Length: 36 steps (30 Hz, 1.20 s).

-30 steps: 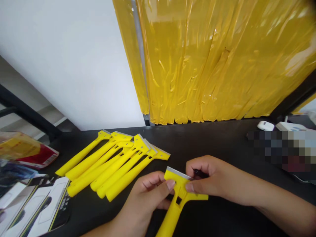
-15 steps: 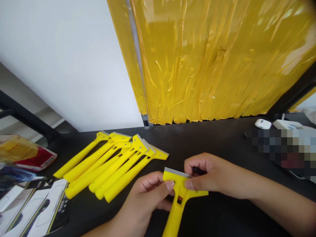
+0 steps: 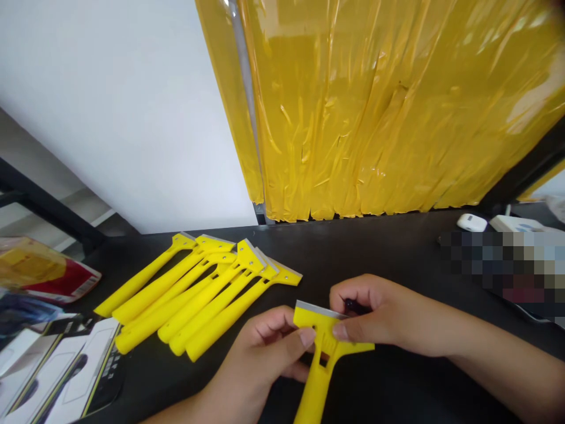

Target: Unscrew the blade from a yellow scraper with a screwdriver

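Note:
A yellow scraper (image 3: 324, 335) with a metal blade along its top edge is held low in front of me, handle pointing down. My left hand (image 3: 276, 347) grips the left side of its head, thumb on the front and fingers behind. On the other side, my right hand (image 3: 375, 309) has its thumb pressed on the head near the blade. A small black object (image 3: 353, 306), mostly hidden, shows inside the curled right fingers; its kind is unclear. Left of my hands, several more yellow scrapers (image 3: 220, 306) lie in an overlapping row on the black table (image 3: 375, 247).
White and black cardboard packages (image 3: 83, 377) lie at the lower left, near a red and yellow packet (image 3: 48, 268). A white earbud case (image 3: 471, 222) and a white box (image 3: 514, 224) sit at the right. Behind hangs a yellow plastic sheet (image 3: 362, 118) beside a white panel (image 3: 132, 118).
My left thumb has slid slightly right on the scraper head. The scraper has shifted a little to the right in view; both hands still hold it.

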Each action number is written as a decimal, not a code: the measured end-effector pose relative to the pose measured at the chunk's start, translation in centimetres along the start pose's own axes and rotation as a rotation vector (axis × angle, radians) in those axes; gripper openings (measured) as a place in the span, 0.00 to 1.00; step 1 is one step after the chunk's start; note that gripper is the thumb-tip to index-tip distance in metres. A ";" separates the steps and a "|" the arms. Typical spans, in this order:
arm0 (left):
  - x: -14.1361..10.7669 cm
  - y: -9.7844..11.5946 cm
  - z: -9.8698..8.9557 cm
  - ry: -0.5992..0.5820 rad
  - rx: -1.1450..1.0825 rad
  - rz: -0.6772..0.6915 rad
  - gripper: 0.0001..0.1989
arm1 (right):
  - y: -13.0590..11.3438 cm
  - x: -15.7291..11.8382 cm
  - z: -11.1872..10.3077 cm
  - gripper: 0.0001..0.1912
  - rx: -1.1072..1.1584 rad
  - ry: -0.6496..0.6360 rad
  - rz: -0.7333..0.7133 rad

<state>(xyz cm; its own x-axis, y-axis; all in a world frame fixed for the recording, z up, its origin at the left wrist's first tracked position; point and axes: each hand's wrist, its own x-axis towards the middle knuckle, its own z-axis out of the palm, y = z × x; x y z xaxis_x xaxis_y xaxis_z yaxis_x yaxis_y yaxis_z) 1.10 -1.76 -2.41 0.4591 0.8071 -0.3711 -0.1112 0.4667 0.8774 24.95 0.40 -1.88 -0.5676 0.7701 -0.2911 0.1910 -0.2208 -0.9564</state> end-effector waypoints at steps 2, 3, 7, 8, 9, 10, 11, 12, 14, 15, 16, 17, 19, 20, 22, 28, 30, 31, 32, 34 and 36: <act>0.0 -0.1 0.1 -0.007 0.024 -0.016 0.11 | -0.1 -0.1 0.1 0.17 -0.001 0.003 -0.004; 0.0 -0.1 0.1 -0.005 0.028 -0.029 0.11 | -0.2 -0.1 0.2 0.17 -0.005 0.009 -0.006; 0.1 0.6 -0.2 0.017 -0.012 -0.036 0.12 | -0.9 -0.1 0.1 0.15 -0.122 0.128 -0.042; 0.2 1.0 -0.5 0.038 -0.027 -0.023 0.12 | -1.0 -0.1 -0.1 0.15 -0.198 0.210 -0.068; 0.3 1.5 -0.8 0.070 -0.042 -0.001 0.11 | -1.1 -0.1 -0.4 0.15 -0.281 0.304 -0.099; 0.3 2.0 -1.1 0.114 -0.056 0.025 0.11 | -1.0 0.0 -0.7 0.15 -0.361 0.396 -0.127; 0.4 2.6 -1.4 0.162 -0.069 0.055 0.10 | -0.9 0.1 -1.1 0.15 -0.433 0.474 -0.151; 0.5 3.1 -1.7 0.209 -0.080 0.083 0.09 | -0.7 0.2 -1.3 0.14 -0.493 0.528 -0.170; 0.8 3.9 -2.2 0.285 -0.093 0.132 0.08 | -0.1 0.4 -1.4 0.12 -0.580 0.556 -0.198; 0.9 4.1 -2.3 0.308 -0.099 0.149 0.08 | 0.3 0.5 -1.2 0.12 -0.631 0.548 -0.220; 0.9 4.2 -2.4 0.315 -0.105 0.158 0.08 | 0.6 0.6 -0.9 0.12 -0.686 0.526 -0.250; 1.0 4.2 -2.4 0.310 -0.110 0.162 0.07 | 1.0 0.7 -0.5 0.14 -0.742 0.495 -0.286; 1.0 4.0 -2.3 0.282 -0.111 0.157 0.07 | 1.6 1.0 0.6 0.18 -0.853 0.419 -0.359; 0.9 3.9 -2.2 0.267 -0.107 0.151 0.08 | 1.9 1.1 1.2 0.21 -0.905 0.385 -0.391; 0.9 3.6 -2.1 0.250 -0.094 0.147 0.09 | 2.3 1.5 2.0 0.23 -0.999 0.336 -0.436; 1.2 3.0 -2.0 0.226 -0.056 0.144 0.11 | 3.0 2.7 2.6 0.16 -1.198 0.278 -0.491; 1.4 2.7 -2.0 0.229 -0.057 0.142 0.11 | 3.0 2.6 2.7 0.12 -1.233 0.265 -0.502; 1.5 2.5 -1.9 0.228 -0.057 0.142 0.12 | 2.9 2.4 2.8 0.11 -1.242 0.263 -0.508; 1.5 2.3 -1.9 0.222 -0.056 0.143 0.12 | 2.7 2.1 2.9 0.09 -1.246 0.265 -0.514; 1.5 2.0 -1.8 0.206 -0.044 0.138 0.13 | 1.9 1.3 3.3 0.07 -1.234 0.287 -0.526; 1.4 1.7 -1.7 0.190 -0.034 0.130 0.13 | 0.9 0.3 3.7 0.06 -1.145 0.333 -0.551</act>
<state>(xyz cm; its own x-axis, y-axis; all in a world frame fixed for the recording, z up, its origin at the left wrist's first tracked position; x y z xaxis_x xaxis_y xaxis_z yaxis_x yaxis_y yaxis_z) 0.09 0.79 -1.96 0.2653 0.9132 -0.3094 -0.1896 0.3640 0.9119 21.99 -1.82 -2.85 -0.5969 0.7416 0.3061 0.6593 0.6708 -0.3395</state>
